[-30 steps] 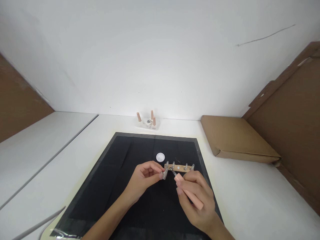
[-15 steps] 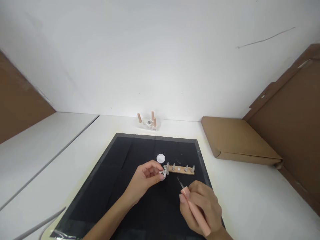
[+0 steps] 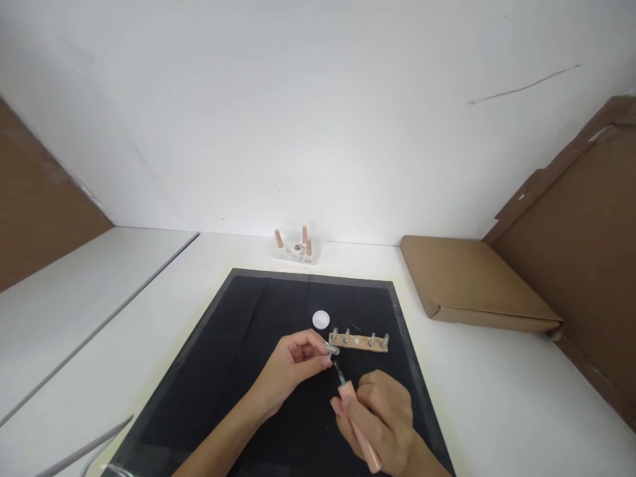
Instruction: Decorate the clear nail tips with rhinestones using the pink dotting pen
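My left hand pinches a small clear nail tip between thumb and fingertips, near the middle of the black mat. Gripped in my right hand is a nail polish brush with a pale pink handle. Its bristle end points up and left and is just below the nail tip; whether they touch I cannot tell. Just beyond my hands lies a narrow tan strip with several clear nail tips standing on it and a bare white dot. A small round white dish sits left of the strip.
Under everything lies the black mat on a white table. At the back, a clear tray holds several bottles with pink caps. A flat cardboard box stands at the right, against a brown board. A white wall rises behind.
My right hand has brought the brush left, close to the nail tip. My left hand has turned the nail tip so that it points right and shifted slightly right.
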The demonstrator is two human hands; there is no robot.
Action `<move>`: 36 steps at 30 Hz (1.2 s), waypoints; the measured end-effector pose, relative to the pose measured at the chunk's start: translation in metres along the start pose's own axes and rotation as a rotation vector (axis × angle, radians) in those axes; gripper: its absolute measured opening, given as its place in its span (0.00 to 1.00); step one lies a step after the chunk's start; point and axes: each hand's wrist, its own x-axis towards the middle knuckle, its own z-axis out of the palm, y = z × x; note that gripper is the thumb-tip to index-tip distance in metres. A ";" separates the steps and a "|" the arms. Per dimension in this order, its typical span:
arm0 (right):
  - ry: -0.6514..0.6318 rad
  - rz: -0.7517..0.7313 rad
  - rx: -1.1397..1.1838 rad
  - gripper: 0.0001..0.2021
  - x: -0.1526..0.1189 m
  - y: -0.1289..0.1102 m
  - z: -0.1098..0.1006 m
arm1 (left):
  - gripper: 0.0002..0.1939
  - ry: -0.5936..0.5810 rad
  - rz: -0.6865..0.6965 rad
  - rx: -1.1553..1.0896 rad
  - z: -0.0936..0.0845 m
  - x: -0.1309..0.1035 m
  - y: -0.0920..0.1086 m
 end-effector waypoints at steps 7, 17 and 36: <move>-0.056 0.030 -0.042 0.05 0.003 -0.001 0.009 | 0.10 -0.055 -0.058 -0.055 0.001 -0.001 0.001; -0.046 0.053 0.010 0.05 0.001 0.002 0.005 | 0.11 -0.062 -0.070 -0.015 0.002 -0.002 0.002; -0.087 0.055 0.024 0.06 0.002 0.002 0.005 | 0.10 -0.083 -0.081 0.003 -0.001 -0.001 -0.001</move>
